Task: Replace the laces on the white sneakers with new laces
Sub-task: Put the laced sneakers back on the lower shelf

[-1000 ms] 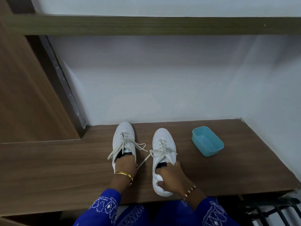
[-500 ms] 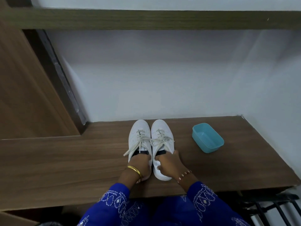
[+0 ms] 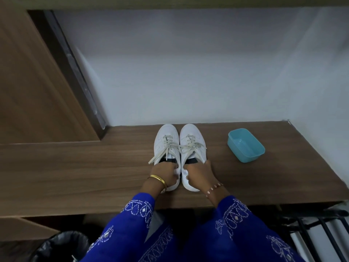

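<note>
Two white sneakers stand side by side on the wooden desk (image 3: 75, 167), toes toward the wall. My left hand (image 3: 166, 172) grips the heel of the left sneaker (image 3: 166, 140). My right hand (image 3: 198, 172) grips the heel of the right sneaker (image 3: 191, 138). Both shoes carry off-white laces (image 3: 177, 148), untied, with loose ends crossing between them and trailing to the left. The heels are partly hidden under my hands.
A light blue plastic tub (image 3: 245, 144) sits to the right of the shoes. A white wall rises just behind the desk. A bin with a black liner (image 3: 62, 246) is below left, and a dark rack (image 3: 311, 229) is below right.
Both hands have pushed the sneakers together and farther toward the wall. They stood apart a second ago and now touch side by side.
</note>
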`<control>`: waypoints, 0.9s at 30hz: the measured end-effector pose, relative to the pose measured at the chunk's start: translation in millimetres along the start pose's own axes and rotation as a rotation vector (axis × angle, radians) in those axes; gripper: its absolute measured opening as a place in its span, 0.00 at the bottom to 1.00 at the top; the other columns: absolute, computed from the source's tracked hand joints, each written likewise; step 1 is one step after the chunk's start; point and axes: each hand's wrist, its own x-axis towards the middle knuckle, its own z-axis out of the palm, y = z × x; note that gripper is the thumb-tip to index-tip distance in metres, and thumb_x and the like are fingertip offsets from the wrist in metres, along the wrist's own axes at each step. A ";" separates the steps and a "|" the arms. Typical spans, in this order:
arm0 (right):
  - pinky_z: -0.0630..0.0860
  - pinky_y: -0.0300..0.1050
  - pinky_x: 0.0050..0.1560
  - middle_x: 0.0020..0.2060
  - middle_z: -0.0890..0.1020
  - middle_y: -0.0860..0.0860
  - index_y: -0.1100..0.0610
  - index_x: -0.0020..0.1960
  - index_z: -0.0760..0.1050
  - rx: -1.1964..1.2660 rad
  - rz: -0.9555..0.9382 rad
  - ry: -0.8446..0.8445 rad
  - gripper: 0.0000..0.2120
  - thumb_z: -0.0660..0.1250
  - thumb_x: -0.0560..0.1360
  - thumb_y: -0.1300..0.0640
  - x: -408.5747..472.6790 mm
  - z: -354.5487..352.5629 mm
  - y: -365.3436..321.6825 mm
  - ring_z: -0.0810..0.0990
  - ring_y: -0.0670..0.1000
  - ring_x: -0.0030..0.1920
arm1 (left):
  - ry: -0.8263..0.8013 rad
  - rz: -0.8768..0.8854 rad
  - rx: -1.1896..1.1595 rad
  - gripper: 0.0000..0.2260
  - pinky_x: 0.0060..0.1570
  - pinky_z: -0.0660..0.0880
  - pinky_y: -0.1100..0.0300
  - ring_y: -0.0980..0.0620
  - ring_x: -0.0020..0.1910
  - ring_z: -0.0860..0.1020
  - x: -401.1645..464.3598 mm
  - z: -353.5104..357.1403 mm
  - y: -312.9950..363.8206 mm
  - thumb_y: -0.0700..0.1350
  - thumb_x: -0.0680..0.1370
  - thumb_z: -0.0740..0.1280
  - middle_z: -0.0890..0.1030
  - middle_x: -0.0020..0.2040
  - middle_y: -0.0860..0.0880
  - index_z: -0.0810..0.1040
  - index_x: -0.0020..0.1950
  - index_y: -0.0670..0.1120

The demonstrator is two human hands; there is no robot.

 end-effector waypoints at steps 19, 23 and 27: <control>0.75 0.56 0.57 0.56 0.77 0.57 0.60 0.59 0.73 0.039 0.062 -0.084 0.13 0.65 0.75 0.60 -2.6 3.8 -7.8 0.74 0.58 0.59 | -0.183 -0.005 0.096 0.12 0.45 0.72 0.56 0.45 0.51 0.78 -5.3 -13.7 -0.2 0.46 0.71 0.70 0.81 0.50 0.44 0.78 0.50 0.42; 0.71 0.60 0.60 0.53 0.76 0.52 0.57 0.57 0.72 0.085 0.052 -0.211 0.16 0.69 0.72 0.54 10.9 2.4 0.7 0.75 0.56 0.56 | -0.330 -0.046 0.078 0.15 0.46 0.74 0.55 0.45 0.52 0.78 10.9 -15.1 -2.5 0.47 0.69 0.71 0.81 0.51 0.44 0.77 0.52 0.42; 0.70 0.60 0.60 0.40 0.72 0.46 0.54 0.52 0.72 0.117 0.014 -0.298 0.17 0.73 0.68 0.49 21.1 1.2 8.2 0.75 0.54 0.52 | -0.392 -0.033 0.066 0.15 0.44 0.72 0.57 0.45 0.51 0.79 19.9 -10.5 -3.1 0.50 0.72 0.69 0.81 0.51 0.44 0.77 0.52 0.41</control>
